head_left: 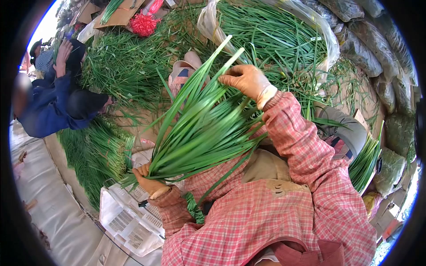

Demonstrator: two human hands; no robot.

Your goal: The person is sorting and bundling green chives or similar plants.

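Note:
A loose bunch of long, flat green garlic chives (204, 133) spreads across my lap. My left hand (150, 181), in an orange-tan glove, is closed around the gathered leaf ends at the lower left. Higher up, my right hand (249, 82), gloved alike, has thumb and fingers pinched on a few stalks (227, 66) whose pale ends point up past the fingertips. The middle of the bunch is slightly blurred and fans out toward the right. Behind the leaves, a pink shoe (183, 71) is partly hidden.
A clear plastic sheet (330, 42) surrounds a big heap of chives (266, 35). Tied bundles (97, 155) lie at left beside a white plastic crate (131, 221). Another person (62, 97) sits at far left. Red string (144, 24) rests near cardboard; filled bags (364, 48) line the right.

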